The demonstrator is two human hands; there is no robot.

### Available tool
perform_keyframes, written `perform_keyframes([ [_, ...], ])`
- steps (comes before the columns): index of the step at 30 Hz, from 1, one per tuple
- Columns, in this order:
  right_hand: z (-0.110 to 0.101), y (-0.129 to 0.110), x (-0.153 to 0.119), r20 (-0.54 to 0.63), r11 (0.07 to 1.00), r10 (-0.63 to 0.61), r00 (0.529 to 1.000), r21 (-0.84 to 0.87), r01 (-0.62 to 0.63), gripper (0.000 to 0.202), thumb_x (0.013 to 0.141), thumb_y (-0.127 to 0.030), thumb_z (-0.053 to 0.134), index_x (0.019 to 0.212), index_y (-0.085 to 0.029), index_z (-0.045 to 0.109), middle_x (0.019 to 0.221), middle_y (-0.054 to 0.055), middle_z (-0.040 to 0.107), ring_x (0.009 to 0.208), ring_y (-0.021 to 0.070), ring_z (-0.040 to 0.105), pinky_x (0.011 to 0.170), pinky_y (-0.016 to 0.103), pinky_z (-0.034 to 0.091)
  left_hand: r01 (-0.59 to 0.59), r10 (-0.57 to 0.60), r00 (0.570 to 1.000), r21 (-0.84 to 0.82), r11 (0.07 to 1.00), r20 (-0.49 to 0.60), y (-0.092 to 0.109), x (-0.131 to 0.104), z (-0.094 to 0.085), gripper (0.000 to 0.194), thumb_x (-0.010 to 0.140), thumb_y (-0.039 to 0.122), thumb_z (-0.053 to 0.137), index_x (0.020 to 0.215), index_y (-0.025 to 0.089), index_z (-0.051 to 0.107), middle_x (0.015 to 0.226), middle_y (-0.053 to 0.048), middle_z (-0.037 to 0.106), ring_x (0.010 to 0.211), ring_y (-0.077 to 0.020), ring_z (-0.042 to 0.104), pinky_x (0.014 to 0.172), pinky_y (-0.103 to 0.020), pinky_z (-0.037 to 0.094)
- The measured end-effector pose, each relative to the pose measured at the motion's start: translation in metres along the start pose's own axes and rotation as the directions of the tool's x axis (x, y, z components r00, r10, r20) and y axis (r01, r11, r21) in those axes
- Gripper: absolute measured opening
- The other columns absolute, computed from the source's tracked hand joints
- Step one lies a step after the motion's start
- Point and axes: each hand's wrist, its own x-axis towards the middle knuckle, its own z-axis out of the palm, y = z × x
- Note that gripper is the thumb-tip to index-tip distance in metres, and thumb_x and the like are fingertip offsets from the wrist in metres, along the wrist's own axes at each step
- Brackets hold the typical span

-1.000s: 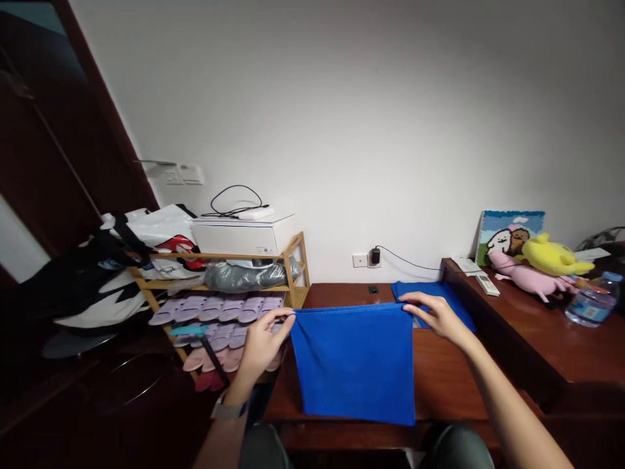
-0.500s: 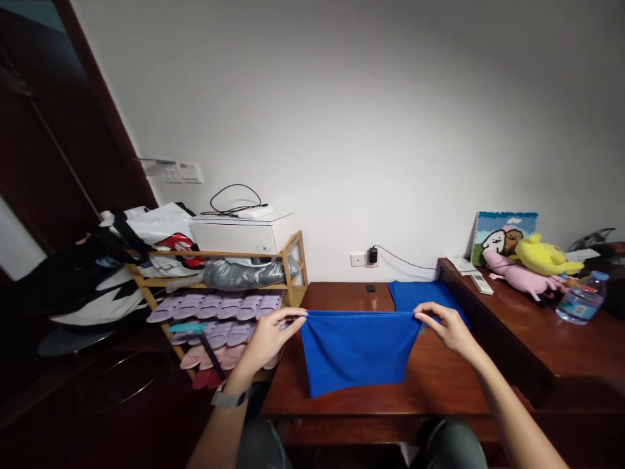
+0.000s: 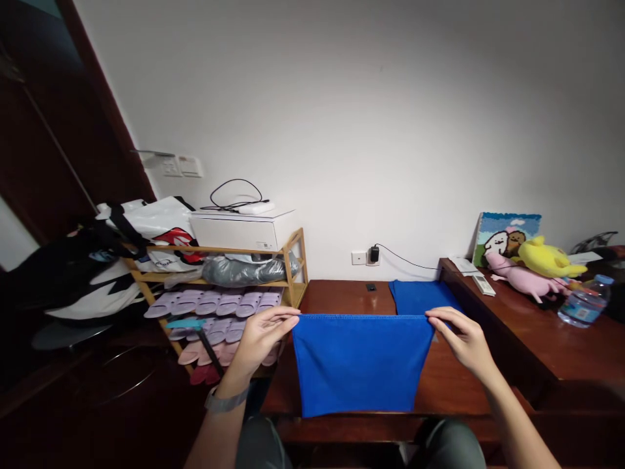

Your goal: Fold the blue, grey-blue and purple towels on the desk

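Note:
A blue cloth (image 3: pixel 361 365) hangs stretched between my two hands, its stitched top edge nearly straight and its lower edge near the front of the brown wooden table (image 3: pixel 454 384). My left hand (image 3: pixel 266 335) pinches the top left corner between thumb and fingers; a watch with a grey band (image 3: pixel 227 400) is on that wrist. At the top right corner, my right hand (image 3: pixel 461 335) pinches the same cloth. Behind it, another piece of blue cloth (image 3: pixel 422 296) lies flat at the back right of the table, partly covered by the held one.
Left of the table stands a wooden rack (image 3: pixel 293 286) with rows of slippers (image 3: pixel 209 303) and a white box (image 3: pixel 234 232) on top. A raised brown surface (image 3: pixel 527 339) on the right bears plush toys (image 3: pixel 547 257), a remote (image 3: pixel 483 284) and a water bottle (image 3: pixel 584 303).
My hands have moved slightly apart, pulling the blue cloth's top edge tauter. The cloth hangs flatter and wider, with its lower edge closer to the table's front.

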Motion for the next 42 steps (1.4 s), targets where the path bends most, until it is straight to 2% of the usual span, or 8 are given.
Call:
perform_keyframes([
  [6,0.03,0.038,-0.003,0.016,0.987,0.156,0.988,0.046,-0.157,0.034,0.097,-0.057,0.073,0.1,-0.025,0.085,0.103,0.008,0.084,0.095,0.025,0.079,0.087,0.037,0.066,-0.013,0.013,1.0,-0.009,1.0,0.005,-0.051,0.025,0.009,0.045,0.082,0.063,0.084,0.097,0.02,0.084,0.101,-0.01,0.086,0.096,-0.0286,0.082,0.089,-0.038,0.068],
  [11,0.108,0.121,0.038,0.116,0.923,0.381,0.917,-0.103,-0.37,0.046,0.098,-0.061,0.062,0.105,-0.02,0.083,0.111,0.012,0.085,0.103,0.0273,0.079,0.095,0.04,0.064,-0.058,0.029,0.991,0.224,0.973,0.131,-0.136,0.098,0.045,0.041,0.099,0.054,0.066,0.108,0.016,0.08,0.111,-0.013,0.085,0.104,-0.0263,0.081,0.096,-0.04,0.065],
  [14,0.164,0.148,0.046,0.084,0.858,0.481,0.873,-0.253,-0.448,0.05,0.105,-0.049,0.047,0.116,-0.014,0.08,0.123,0.019,0.081,0.115,0.0292,0.076,0.107,0.046,0.059,-0.035,-0.001,0.995,0.352,0.935,0.1,-0.18,0.111,0.079,0.037,0.105,0.042,0.057,0.117,0.014,0.078,0.121,-0.017,0.082,0.116,-0.0276,0.077,0.109,-0.048,0.059],
  [18,0.23,0.147,-0.023,0.082,0.835,0.494,0.865,-0.32,-0.447,0.049,0.105,-0.04,0.042,0.123,-0.014,0.079,0.133,0.02,0.077,0.13,0.0307,0.07,0.118,0.05,0.051,-0.052,-0.01,0.992,0.468,0.882,0.129,-0.229,0.041,0.12,0.032,0.104,0.035,0.056,0.118,0.02,0.08,0.133,-0.015,0.079,0.13,-0.0299,0.071,0.12,-0.054,0.052],
  [21,0.263,0.145,-0.113,0.272,0.832,0.452,0.849,-0.472,-0.292,0.051,0.105,-0.038,0.042,0.141,-0.018,0.073,0.153,0.014,0.067,0.145,0.0292,0.06,0.125,0.047,0.044,-0.188,0.017,0.958,0.585,0.789,0.285,-0.272,-0.041,0.134,0.037,0.104,0.038,0.055,0.13,0.026,0.079,0.149,-0.01,0.072,0.141,-0.0299,0.065,0.12,-0.052,0.053],
  [26,0.265,0.152,-0.178,0.43,0.761,0.514,0.742,-0.628,-0.164,0.06,0.11,-0.045,0.036,0.166,-0.026,0.047,0.174,0.006,0.042,0.164,0.0263,0.034,0.135,0.051,0.025,-0.318,-0.011,0.917,0.747,0.584,0.4,-0.317,-0.112,0.132,0.053,0.112,0.046,0.043,0.163,0.033,0.051,0.17,-0.007,0.05,0.158,-0.0282,0.046,0.129,-0.053,0.041],
  [32,0.247,0.151,-0.151,0.471,0.75,0.552,0.688,-0.641,-0.162,0.061,0.111,-0.047,0.036,0.168,-0.027,0.043,0.177,0.004,0.034,0.166,0.0258,0.028,0.136,0.05,0.022,-0.282,-0.121,0.904,0.785,0.552,0.409,-0.304,-0.103,0.141,0.056,0.113,0.047,0.039,0.165,0.031,0.047,0.174,-0.01,0.044,0.16,-0.0311,0.042,0.13,-0.057,0.037],
  [42,0.231,0.15,-0.19,0.433,0.723,0.589,0.683,-0.659,-0.206,0.069,0.111,-0.055,0.031,0.171,-0.022,0.038,0.177,0.006,0.032,0.167,0.0281,0.024,0.137,0.053,0.021,-0.32,-0.046,0.908,0.758,0.569,0.417,-0.306,-0.129,0.147,0.056,0.113,0.046,0.037,0.167,0.032,0.045,0.173,-0.008,0.047,0.159,-0.0301,0.043,0.129,-0.055,0.04],
])
